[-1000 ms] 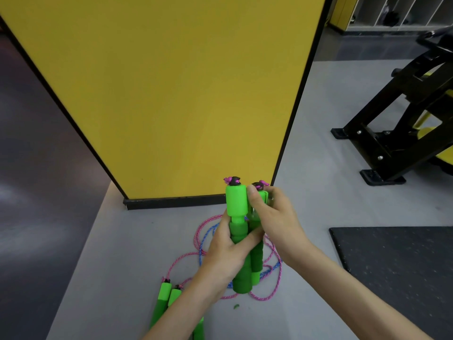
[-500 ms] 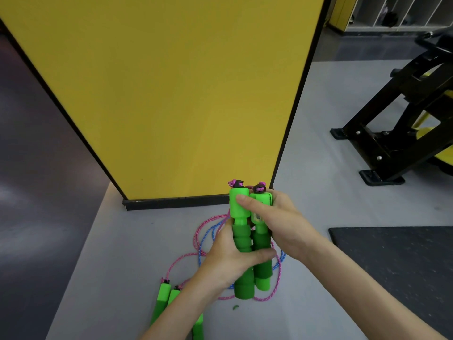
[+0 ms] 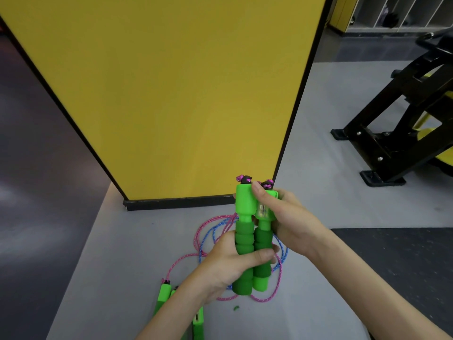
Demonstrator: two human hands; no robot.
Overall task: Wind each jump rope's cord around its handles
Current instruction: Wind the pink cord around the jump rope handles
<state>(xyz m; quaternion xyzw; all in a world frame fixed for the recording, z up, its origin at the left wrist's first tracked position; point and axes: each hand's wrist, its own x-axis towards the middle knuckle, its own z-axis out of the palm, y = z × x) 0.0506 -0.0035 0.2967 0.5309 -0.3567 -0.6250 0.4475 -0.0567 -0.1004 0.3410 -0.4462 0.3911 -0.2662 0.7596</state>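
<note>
Green foam sleeves cover the lower part of both handles (image 3: 252, 239), which are held upright, side by side and touching, above the floor (image 3: 122, 241). The left hand (image 3: 228, 266) has its fingers (image 3: 259, 256) wrapped around the foam section; the right hand (image 3: 286, 217) closes on the hard plastic upper section. The foam should compress and give a secure hold, while the plastic is likely smoother. The handles appear light. The pink and blue cords (image 3: 208, 231) lie in loose loops on the floor below and look limp and prone to tangling. A second pair of handles (image 3: 164, 298) lies on the floor near the left forearm. The smooth grey floor adjoins a yellow panel (image 3: 171, 94), a black mat (image 3: 404, 266) and a black equipment frame (image 3: 392, 133).
</note>
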